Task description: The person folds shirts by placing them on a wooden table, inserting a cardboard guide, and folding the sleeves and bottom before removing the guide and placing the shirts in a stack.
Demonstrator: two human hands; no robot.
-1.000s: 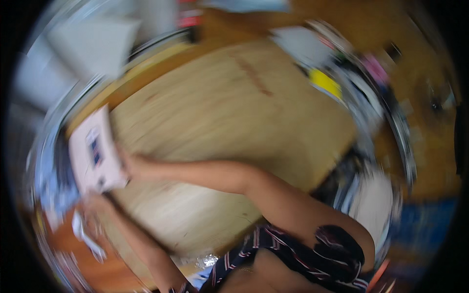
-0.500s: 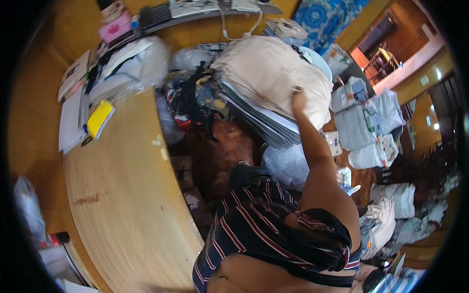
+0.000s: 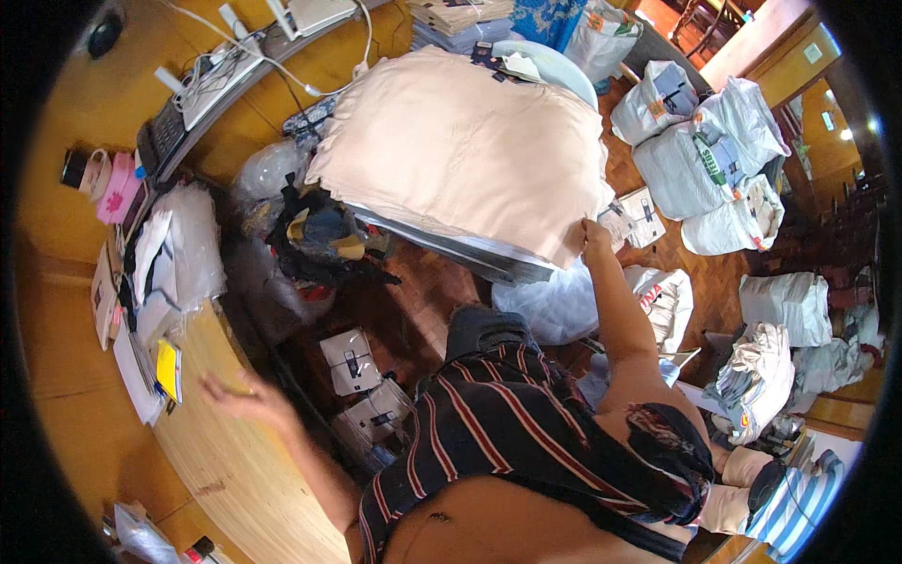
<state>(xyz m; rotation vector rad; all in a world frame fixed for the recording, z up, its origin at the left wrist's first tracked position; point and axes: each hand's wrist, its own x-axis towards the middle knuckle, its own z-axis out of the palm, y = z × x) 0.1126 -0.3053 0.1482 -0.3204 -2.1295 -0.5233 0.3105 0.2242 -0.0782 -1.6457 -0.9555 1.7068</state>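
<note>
A tall stack of flat cloth pieces stands ahead of me, with cream cloth (image 3: 460, 150) on top and grey cloth (image 3: 442, 249) showing along its near edge. At the stack's near right corner, my right hand (image 3: 597, 237) is closed on the edge of the cream cloth. My left hand (image 3: 249, 399) is held out over the wooden tabletop (image 3: 254, 479), fingers spread and holding nothing. Near that hand lies a yellow pad (image 3: 169, 369) beside white papers (image 3: 136, 376). Whether the cream layer is a single piece or several cannot be made out.
White sacks (image 3: 681, 169) stuffed with goods crowd the floor at the right. Packed garments (image 3: 352, 362) lie on the floor between the table and me. A clear plastic bag (image 3: 550, 305) bulges below the stack. A shelf with a telephone (image 3: 164, 132) runs along the wall.
My right hand has gone from the top of the stack to its near right corner. My left hand has come into view over the table. The cream top now lies flatter, and the view has turned.
</note>
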